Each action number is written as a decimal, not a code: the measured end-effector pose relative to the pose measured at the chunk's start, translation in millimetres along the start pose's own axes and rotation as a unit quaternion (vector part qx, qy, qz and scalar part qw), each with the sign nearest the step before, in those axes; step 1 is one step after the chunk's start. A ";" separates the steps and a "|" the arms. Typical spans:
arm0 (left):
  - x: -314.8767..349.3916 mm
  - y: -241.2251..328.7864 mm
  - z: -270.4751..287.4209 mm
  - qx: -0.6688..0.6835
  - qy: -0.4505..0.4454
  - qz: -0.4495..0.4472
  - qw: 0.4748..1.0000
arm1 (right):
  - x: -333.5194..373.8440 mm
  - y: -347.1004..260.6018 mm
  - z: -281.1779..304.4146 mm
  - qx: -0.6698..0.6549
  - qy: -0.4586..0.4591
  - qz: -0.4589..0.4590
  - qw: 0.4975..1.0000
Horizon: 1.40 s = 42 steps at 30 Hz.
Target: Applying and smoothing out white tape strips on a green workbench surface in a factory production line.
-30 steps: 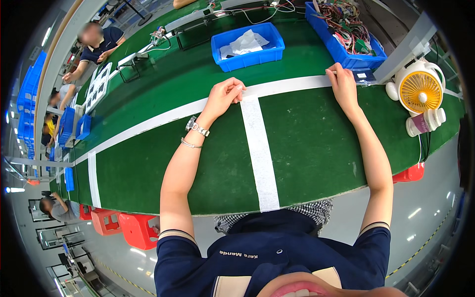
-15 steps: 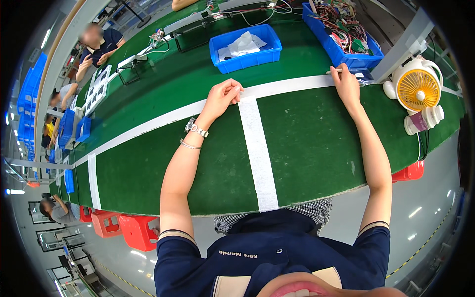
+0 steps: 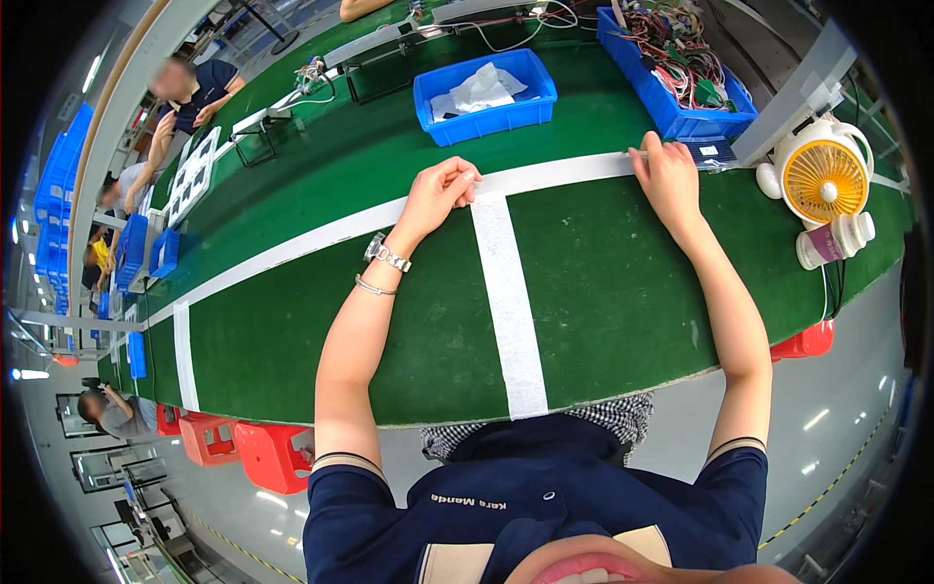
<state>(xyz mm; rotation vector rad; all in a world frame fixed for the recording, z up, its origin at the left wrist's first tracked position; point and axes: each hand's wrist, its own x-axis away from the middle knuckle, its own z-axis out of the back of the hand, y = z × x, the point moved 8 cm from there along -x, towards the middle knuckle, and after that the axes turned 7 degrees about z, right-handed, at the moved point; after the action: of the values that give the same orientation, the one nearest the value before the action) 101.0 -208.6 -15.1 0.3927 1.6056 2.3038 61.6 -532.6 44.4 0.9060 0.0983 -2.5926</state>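
My left hand point(image 3: 441, 198) rests on the white tape strip point(image 3: 574, 173), close to where a second strip point(image 3: 508, 311) branches toward me. Its fingers are curled and pressed together; anything between them is too small to make out. Farther right, my right hand point(image 3: 669, 185) lies at the end of the long strip, thumb and fingers bent into a pinch. Whatever it grips is hidden or too thin to name. Just beyond it is a flat dark packet point(image 3: 713, 154) on the green tabletop point(image 3: 613, 282).
A blue bin point(image 3: 498, 119) holding crumpled white paper stands ahead, and another blue bin point(image 3: 715, 125) is heaped with wires. At right are a white-and-yellow fan point(image 3: 825, 177) and a white bottle point(image 3: 839, 239). A co-worker point(image 3: 199, 92) sits far left; red stools point(image 3: 270, 457) stand below the table edge.
My right hand has shifted slightly left and toward me. The thin pale stick at its fingertips before no longer shows clearly. My left hand stays in place.
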 end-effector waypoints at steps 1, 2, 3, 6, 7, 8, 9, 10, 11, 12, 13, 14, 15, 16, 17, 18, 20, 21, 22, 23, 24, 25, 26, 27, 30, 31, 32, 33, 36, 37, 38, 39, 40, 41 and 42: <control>-0.2 -0.7 0.4 0.001 0.000 0.000 1.000 | -0.9 -6.3 1.6 0.015 -0.003 0.013 1.000; -0.3 -1.1 0.8 0.001 0.000 -0.002 1.000 | -0.6 -9.9 1.3 0.021 -0.002 0.022 1.000; 0.0 -0.4 0.7 0.001 0.000 -0.003 1.000 | -0.4 -11.7 1.1 0.028 -0.001 0.027 0.999; -0.9 -0.6 -0.3 0.003 -0.002 -0.006 1.000 | 0.0 -14.3 0.6 0.044 0.000 0.033 0.998; -1.0 -0.4 -0.6 0.004 -0.003 -0.007 1.000 | 0.5 -13.4 0.8 0.046 -0.003 0.030 0.998; -0.5 -0.3 -0.5 0.003 -0.003 -0.007 1.000 | 0.5 -13.0 1.0 0.048 -0.006 0.028 0.998; 0.0 0.4 -0.6 0.001 -0.003 -0.008 1.000 | 0.1 -13.7 2.2 0.047 -0.005 0.027 0.999; 0.5 0.9 -0.8 0.000 -0.003 -0.008 1.000 | -0.4 -14.5 3.5 0.046 -0.005 0.026 0.999; 0.9 1.1 -0.7 0.002 -0.003 -0.008 1.000 | -0.9 -15.1 4.0 0.045 -0.005 0.025 0.999; 0.5 1.2 -0.9 0.004 -0.003 -0.008 1.000 | -0.8 -14.6 3.7 0.044 -0.004 0.024 0.999; 0.2 1.1 -1.4 0.005 -0.003 -0.009 1.000 | -0.4 -13.6 3.2 0.043 -0.003 0.023 0.999; 0.1 0.4 -2.4 0.008 -0.004 -0.006 1.000 | 0.1 -12.7 2.8 0.042 -0.002 0.022 0.999; -0.1 0.9 -2.0 0.009 -0.004 -0.004 1.000 | -0.2 -11.9 2.8 0.042 -0.001 0.019 0.999; -0.1 1.3 -1.7 0.010 -0.003 -0.002 1.000 | 0.4 -11.6 3.4 0.042 0.000 0.016 0.999; 0.6 1.7 -0.6 0.012 0.002 -0.001 1.000 | 0.4 -11.0 3.4 0.041 0.001 0.013 0.999; 1.4 2.0 -0.3 0.014 0.006 -0.001 1.000 | 0.2 -11.2 4.6 0.038 0.010 0.016 0.999; 1.2 -0.2 5.1 0.022 0.027 -0.011 0.999 | 0.0 -11.9 6.6 0.031 0.027 0.023 0.999; 1.8 -1.0 9.5 0.029 0.043 -0.021 0.998 | 0.5 -11.3 5.8 0.030 0.022 0.019 0.999; 2.1 -1.7 13.6 0.036 0.059 -0.030 0.997 | 0.8 -10.8 5.1 0.030 0.017 0.015 0.999; 3.7 -0.8 22.1 0.031 0.109 -0.051 0.992 | 1.0 -10.4 4.7 0.029 0.012 0.011 0.999; 6.9 6.0 28.2 0.025 0.157 -0.072 0.985 | 1.5 -10.1 5.0 0.028 0.011 0.011 0.999; 10.1 11.5 34.2 0.020 0.205 -0.093 0.974 | 1.6 -9.9 5.2 0.028 0.010 0.011 1.000; 12.0 10.9 46.1 0.003 0.252 -0.105 0.962 | 1.9 -9.4 5.4 0.027 0.008 0.011 1.000; 14.9 9.8 59.6 0.007 0.292 -0.113 0.950 | 2.3 -9.1 4.4 0.024 0.010 0.012 1.000; 21.7 -2.9 99.5 0.004 0.382 -0.130 0.915 | 1.8 -7.2 4.6 0.018 0.019 0.012 1.000; 23.8 -11.7 112.7 0.001 0.403 -0.114 0.908 | 2.5 -6.2 5.0 0.017 0.018 0.010 1.000; 27.1 -21.4 128.0 0.001 0.433 -0.091 0.897 | 2.6 -5.2 5.2 0.016 0.017 0.007 1.000; 31.2 -35.0 147.5 0.022 0.458 -0.085 0.884 | 0.8 -6.0 6.4 0.014 0.017 0.006 1.000; 50.1 -50.9 182.2 0.100 0.535 -0.060 0.837 | 0.5 -7.2 8.8 0.016 0.018 0.005 1.000; 56.6 -54.0 193.7 0.122 0.564 -0.061 0.814 | 0.7 -6.7 8.7 0.016 0.016 0.005 1.000; 63.5 -59.4 204.1 0.152 0.582 -0.051 0.797 | 1.6 -6.4 8.9 0.021 0.023 0.009 0.999; 72.0 -62.4 213.3 0.176 0.599 -0.061 0.779 | 1.8 -5.6 8.0 0.020 0.027 0.010 0.999; 80.0 -64.2 218.5 0.194 0.620 -0.042 0.759 | 3.2 -4.7 7.1 0.020 0.028 0.009 0.999; 86.4 -65.8 223.4 0.212 0.639 -0.023 0.739 | 4.2 -3.8 6.4 0.019 0.029 0.009 0.999; 92.8 -67.1 230.5 0.210 0.644 -0.016 0.735 | 4.1 -5.2 6.7 0.015 0.039 0.012 0.999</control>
<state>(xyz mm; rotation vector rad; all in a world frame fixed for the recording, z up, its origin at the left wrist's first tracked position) 112.2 47.8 3.8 -1.4993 2.5952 2.1291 52.8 -530.5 46.8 1.0117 0.0689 -2.5429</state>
